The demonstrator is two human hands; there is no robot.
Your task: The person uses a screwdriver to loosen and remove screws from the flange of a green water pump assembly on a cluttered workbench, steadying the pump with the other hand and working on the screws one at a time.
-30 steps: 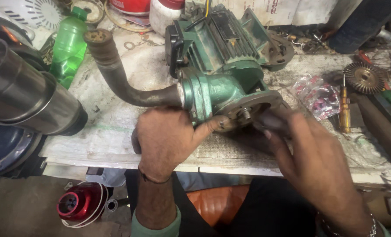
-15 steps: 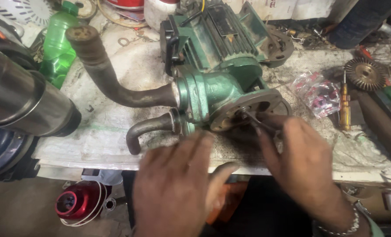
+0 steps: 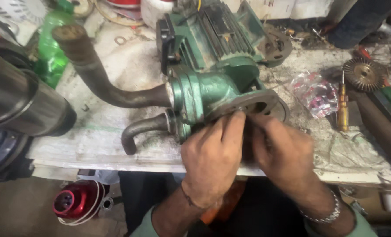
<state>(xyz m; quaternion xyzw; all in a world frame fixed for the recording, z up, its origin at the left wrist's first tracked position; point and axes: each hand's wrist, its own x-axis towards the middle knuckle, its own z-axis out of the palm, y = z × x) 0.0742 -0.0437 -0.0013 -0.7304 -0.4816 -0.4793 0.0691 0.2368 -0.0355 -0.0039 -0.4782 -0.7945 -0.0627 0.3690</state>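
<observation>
- Grey, dusty workbench top (image 3: 116, 140) fills most of the view, and all the other things lie on it.
- Green metal pump with a ribbed motor (image 3: 213, 57) lies in the middle of the bench, and its round flat end plate (image 3: 259, 103) points toward the person.
- Shiny dark metal cylinder (image 3: 15, 98) sits at the left edge of the bench.
- Long bent brown pipe (image 3: 103, 79) comes out of the pump's left side and goes up to the far left.
- Short bent grey pipe (image 3: 138, 131) comes out just below the long one and curls down toward the bench edge.
- Left hand (image 3: 211, 162) rests at the near end of the pump, just under the round plate, with its fingers curled and its fingertips touching the plate's rim.
- Right hand (image 3: 281, 153) is right beside the left hand, and its fingers press at the same rim. It is blurry, so I cannot tell if it pinches anything.
- Green plastic bottle (image 3: 50, 48) stands at the far left, behind the long pipe.
- Red round part (image 3: 75, 199) lies on the floor under the bench.
- Clear bag with pink bits (image 3: 316, 92) lies to the right of the pump.
- Rusty toothed wheel (image 3: 364, 74) lies near the right edge.
- Yellow-handled screwdriver (image 3: 343, 109) lies between the bag and the wheel.
</observation>
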